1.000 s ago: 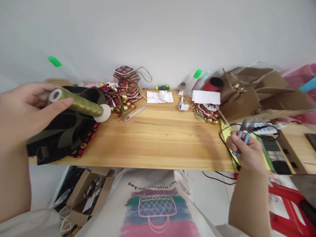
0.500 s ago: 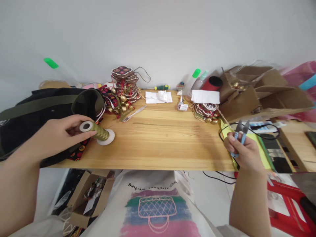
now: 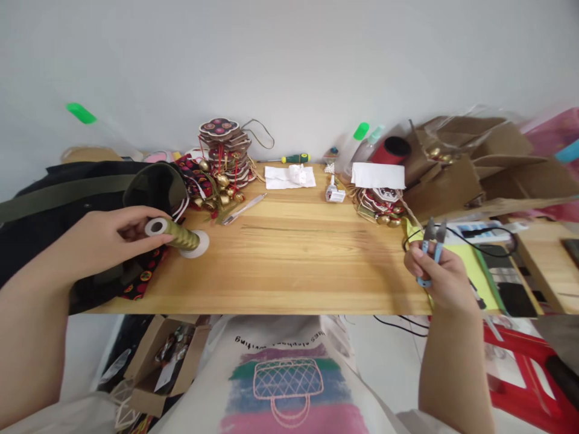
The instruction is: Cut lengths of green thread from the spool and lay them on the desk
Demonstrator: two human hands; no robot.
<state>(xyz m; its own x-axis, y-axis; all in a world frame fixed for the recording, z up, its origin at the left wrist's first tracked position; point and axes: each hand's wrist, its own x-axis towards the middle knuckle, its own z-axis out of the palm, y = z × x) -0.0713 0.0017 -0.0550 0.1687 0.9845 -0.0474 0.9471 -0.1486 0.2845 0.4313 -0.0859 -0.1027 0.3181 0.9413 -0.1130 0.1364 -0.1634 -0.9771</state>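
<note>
My left hand is closed round the upper end of a spool of olive-gold thread, which tilts with its wide white base toward the table. Whether that base touches the wood I cannot tell. At the right, small blue-handled thread snips sit in my closed right hand, blades pointing up and away from me. A thin strand of cord lies across the middle of the wooden table.
Patterned pendants with gold bells are stacked at the back left and back right. A pen, white tissue, screwdriver and small bottle lie between. A dark bag fills the left; cardboard boxes stand right.
My right hand has shifted slightly left with the snips. My left hand still grips the spool, which sits a little further left and up in view.
</note>
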